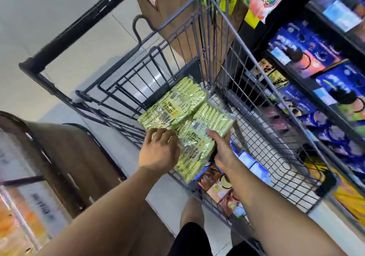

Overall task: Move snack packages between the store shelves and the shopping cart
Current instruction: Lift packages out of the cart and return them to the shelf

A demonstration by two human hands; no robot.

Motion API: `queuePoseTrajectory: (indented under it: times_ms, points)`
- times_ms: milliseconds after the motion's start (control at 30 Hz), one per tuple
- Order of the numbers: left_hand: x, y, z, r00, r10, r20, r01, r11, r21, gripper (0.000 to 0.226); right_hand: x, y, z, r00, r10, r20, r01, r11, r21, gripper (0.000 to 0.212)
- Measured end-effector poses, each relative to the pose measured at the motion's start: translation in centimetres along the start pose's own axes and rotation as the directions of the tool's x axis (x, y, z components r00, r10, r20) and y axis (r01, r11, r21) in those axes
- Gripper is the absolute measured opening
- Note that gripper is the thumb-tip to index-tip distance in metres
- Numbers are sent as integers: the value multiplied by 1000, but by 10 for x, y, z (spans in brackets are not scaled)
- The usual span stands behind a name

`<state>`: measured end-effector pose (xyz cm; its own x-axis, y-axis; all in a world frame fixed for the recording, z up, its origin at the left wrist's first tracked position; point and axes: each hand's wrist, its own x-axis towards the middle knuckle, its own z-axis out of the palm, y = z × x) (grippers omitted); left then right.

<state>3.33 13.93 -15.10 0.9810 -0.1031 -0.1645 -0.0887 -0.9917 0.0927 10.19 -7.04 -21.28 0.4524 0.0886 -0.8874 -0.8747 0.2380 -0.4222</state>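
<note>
Two green packs (185,123) over wire cart (254,105) | right fingers (212,135) clasp one | left fingers (158,133) spread, touching | shelves (316,74) right

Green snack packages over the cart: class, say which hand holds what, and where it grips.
The right hand grips the nearer green package at its right edge, thumb on top. The left hand rests fingers on the green packages' left side; a firm grip cannot be told.

Both bare arms reach forward; the left hand (158,149) lies palm-down with fingers spread, the right hand (222,147) grips with thumb on top.
</note>
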Motion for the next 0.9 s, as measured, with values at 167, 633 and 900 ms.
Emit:
queuePoseTrajectory:
  times_ms: [167, 633, 900]
  points:
    - [1, -1, -4, 999, -22, 40, 24, 999, -41, 43, -27, -19, -25, 998, 48, 35, -49, 999, 8, 79]
    - [51, 148, -134, 613, 230, 756, 773, 25, -634, 70, -197, -100, -150, 974, 51, 221, 10, 965, -263, 33]
    - [-3, 291, -152, 811, 94, 578, 577, -298, -761, 33, -263, -91, -235, 946, -61, 318, 140, 963, -230, 84]
